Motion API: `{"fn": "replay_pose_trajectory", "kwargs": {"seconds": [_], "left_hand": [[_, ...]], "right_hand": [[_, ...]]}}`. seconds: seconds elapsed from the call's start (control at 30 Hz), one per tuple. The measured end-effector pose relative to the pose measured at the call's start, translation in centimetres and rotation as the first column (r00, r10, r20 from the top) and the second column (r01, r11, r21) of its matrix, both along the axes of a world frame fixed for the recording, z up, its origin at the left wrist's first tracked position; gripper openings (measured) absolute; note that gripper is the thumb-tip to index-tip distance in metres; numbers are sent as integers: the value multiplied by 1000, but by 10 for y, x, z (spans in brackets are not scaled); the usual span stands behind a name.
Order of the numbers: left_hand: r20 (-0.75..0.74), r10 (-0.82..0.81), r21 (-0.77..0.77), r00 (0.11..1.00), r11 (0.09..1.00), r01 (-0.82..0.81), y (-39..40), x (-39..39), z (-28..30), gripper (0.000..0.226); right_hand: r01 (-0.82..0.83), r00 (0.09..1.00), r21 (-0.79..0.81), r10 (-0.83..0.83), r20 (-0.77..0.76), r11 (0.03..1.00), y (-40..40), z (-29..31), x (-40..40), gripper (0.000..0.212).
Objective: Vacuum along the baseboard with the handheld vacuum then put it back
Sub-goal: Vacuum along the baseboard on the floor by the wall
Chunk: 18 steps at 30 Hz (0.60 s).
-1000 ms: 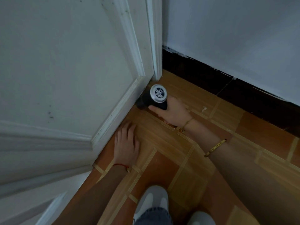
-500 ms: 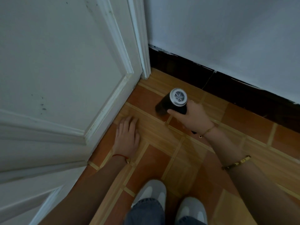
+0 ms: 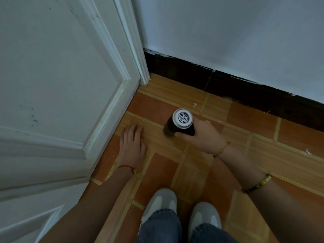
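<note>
black handheld vacuum point(image 3: 180, 124) over floor tiles

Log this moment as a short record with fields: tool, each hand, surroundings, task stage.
tool: handheld vacuum, black body, round white grille end facing the camera
right hand: grips the vacuum's body
left hand: flat on the floor, fingers straight
surroundings: white door at left, dark baseboard under a pale wall
vacuum position: over the tiles, apart from the baseboard
feet: two light shoes at bottom
task stage: vacuum in hand, not yet put back
</note>
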<state>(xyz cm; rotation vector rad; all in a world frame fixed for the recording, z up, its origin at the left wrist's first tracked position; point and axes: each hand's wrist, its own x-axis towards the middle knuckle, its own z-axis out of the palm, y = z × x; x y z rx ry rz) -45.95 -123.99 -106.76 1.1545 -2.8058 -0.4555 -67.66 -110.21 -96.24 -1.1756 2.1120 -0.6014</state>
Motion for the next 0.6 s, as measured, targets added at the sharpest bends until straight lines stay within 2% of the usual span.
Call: {"fn": "replay_pose_trajectory", "kwargs": {"seconds": [0.07,0.17,0.23,0.33,0.4,0.47,0.6], "left_hand": [[-1,5,-4,1000,1000,-5,0,0,-1,49],[-3,9,-6,1000,1000,-9,0,0,-4,49],[-7,6,-14,1000,1000,-6,0,0,-5,49],[-14,6,-31,1000,999,-7,1,0,-5,49],[-24,-13,-34,1000,999,12,3,-2,-4,48],[-32,-38,-32,999,999,37,5,-6,-4,47],[-50,-74,-36,996,997,72,8,-19,-4,46]], "right_hand": [[-1,999,3,1,39,1000,2,1,2,60],[87,996,-17,-88,-20,996,7,-1,0,62],[87,996,-7,-87,-15,996,12,4,-2,60],[-11,991,98,-2,131,995,22,17,-4,40],[-25,977,130,-3,214,991,29,22,-5,28],[0,967,135,-35,253,991,38,22,-7,26],[-45,945,203,-24,325,978,51,24,-6,36]]}}
